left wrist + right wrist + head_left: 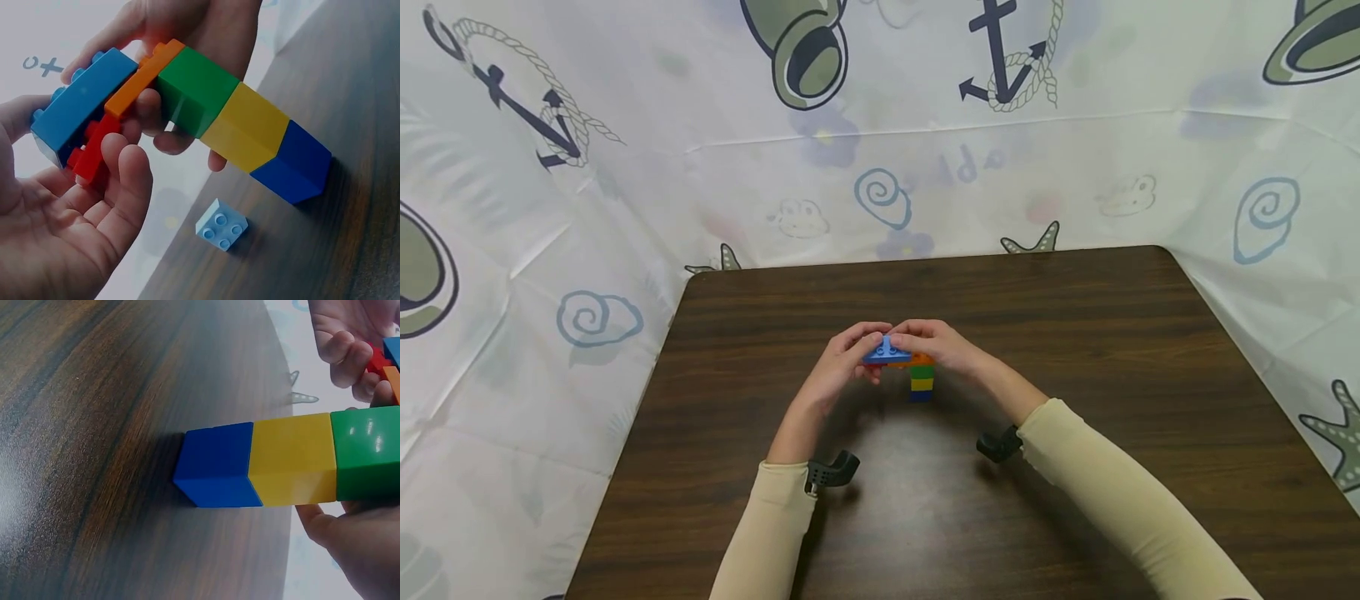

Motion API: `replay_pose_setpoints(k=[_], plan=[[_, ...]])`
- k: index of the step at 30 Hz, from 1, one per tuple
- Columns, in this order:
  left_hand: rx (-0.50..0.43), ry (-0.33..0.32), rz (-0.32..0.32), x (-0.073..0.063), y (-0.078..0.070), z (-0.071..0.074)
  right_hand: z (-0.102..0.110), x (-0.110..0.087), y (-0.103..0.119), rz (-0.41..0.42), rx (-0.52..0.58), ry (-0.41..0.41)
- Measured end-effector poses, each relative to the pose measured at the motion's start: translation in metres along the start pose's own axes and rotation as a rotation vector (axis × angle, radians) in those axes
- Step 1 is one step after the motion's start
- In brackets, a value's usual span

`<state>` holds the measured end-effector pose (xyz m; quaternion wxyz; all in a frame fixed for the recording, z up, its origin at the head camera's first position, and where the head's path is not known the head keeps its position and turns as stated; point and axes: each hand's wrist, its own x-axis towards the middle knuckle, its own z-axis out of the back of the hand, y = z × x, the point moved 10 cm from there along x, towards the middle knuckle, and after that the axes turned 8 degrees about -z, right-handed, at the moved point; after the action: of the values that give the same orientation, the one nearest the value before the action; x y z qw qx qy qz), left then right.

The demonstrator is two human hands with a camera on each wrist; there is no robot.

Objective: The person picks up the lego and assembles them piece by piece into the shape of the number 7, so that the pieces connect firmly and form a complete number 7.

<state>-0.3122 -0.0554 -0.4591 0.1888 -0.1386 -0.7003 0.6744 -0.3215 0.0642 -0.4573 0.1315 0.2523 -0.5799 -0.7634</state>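
A tower of toy building blocks stands upright on the table: dark blue block (219, 465) at the bottom, then yellow block (292, 459), green block (369, 450), and a thin orange block (145, 78) on top, jutting left. A longer blue block (84, 103) lies over the orange one's outer end, and a small red block (99, 147) sits beneath it. My left hand (842, 360) grips the blue block's left end, fingers curled near the red block. My right hand (943, 343) holds the tower's top, thumb at the blue block, fingertips under the orange one.
A light blue block (222, 226) with studs up sits on the table apart from the tower, seen only in the left wrist view. The dark wooden table (1075, 333) meets a printed white cloth (820, 183) at its back and sides.
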Motion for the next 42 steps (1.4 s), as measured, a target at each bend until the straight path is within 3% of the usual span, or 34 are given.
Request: replay_pose_setpoints(k=[15,26,30,38,42], plan=[[-0.076,-0.01,-0.007,-0.0019,0.0017,-0.0019,-0.0004,0.0021,-0.0019,0.02,0.041,-0.012],[-0.12,-0.084,0.131,-0.0045,0.0087,0.0046,-0.0006,0.001,-0.0027,0.021,0.067,-0.022],[-0.1,-0.066,0.143,-0.0045,0.0096,0.0044,-0.0012,0.0005,-0.0051,0.011,0.052,-0.015],[-0.043,0.055,0.146,-0.003,0.0032,-0.0033,-0.0016,0.0016,-0.0069,-0.012,0.054,0.006],[-0.027,0.083,0.135,-0.0021,-0.0003,-0.0045,-0.0026,0.0009,-0.0044,-0.008,0.059,0.019]])
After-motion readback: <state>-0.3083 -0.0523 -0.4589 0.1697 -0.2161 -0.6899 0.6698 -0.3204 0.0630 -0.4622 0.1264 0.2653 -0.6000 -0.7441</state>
